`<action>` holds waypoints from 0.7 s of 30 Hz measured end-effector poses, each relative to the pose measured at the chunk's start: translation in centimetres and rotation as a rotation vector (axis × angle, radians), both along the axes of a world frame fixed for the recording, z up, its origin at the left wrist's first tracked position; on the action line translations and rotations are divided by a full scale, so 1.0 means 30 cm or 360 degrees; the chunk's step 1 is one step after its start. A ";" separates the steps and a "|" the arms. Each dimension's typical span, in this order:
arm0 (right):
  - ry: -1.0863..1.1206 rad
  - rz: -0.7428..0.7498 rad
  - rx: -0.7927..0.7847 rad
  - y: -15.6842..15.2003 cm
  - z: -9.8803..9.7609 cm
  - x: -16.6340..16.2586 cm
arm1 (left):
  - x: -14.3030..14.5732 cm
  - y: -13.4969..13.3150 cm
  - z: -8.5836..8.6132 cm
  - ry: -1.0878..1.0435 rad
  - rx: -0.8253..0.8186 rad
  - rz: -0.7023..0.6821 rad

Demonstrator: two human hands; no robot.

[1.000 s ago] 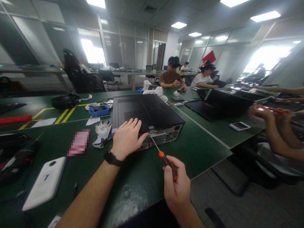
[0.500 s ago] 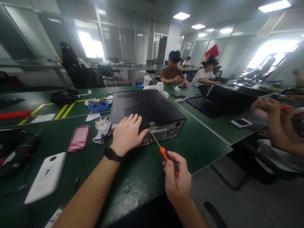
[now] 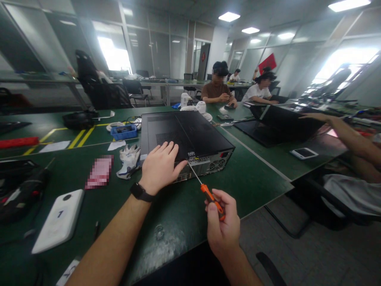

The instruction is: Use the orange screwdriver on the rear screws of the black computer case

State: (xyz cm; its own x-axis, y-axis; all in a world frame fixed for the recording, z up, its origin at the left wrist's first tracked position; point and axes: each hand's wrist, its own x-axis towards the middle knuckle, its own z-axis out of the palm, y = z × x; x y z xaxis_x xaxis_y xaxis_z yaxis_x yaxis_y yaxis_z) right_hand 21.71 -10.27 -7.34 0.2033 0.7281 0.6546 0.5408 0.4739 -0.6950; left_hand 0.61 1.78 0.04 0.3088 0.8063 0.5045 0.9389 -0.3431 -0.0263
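Observation:
A black desktop computer case (image 3: 193, 131) lies flat on the green table, its back panel with fan grille and ports facing me. My left hand (image 3: 160, 165) rests on the near left part of its top, fingers stretched out, thumb by the rear edge. In my right hand (image 3: 223, 218) is a screwdriver (image 3: 208, 194) with an orange and dark handle, gripped between thumb and fingers. Its thin shaft points up and left, and the tip meets the rear edge of the case near my left thumb. Whatever screw lies under the tip is too small to make out.
Left of the case are work gloves (image 3: 128, 161), a blue tray (image 3: 124, 132) of small parts, a white device marked 1 (image 3: 59, 222) and a power tool (image 3: 25, 194). To the right, a co-worker's arm (image 3: 348, 135) reaches over a phone (image 3: 304, 153) toward a black panel (image 3: 285, 123).
The screwdriver's handle has turned slightly in my right hand, its tip still at the same spot. My left hand stays put. The co-worker's arm at right has stretched out leftward.

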 end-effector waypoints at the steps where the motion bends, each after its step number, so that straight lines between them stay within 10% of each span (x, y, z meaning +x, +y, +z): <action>1: -0.0029 -0.0013 0.0025 -0.002 0.005 0.000 | 0.000 0.000 0.000 -0.0004 0.0000 -0.0001; 21: -0.0062 -0.0086 0.0072 0.004 0.013 -0.006 | 0.001 -0.003 0.004 0.0030 0.0006 0.0012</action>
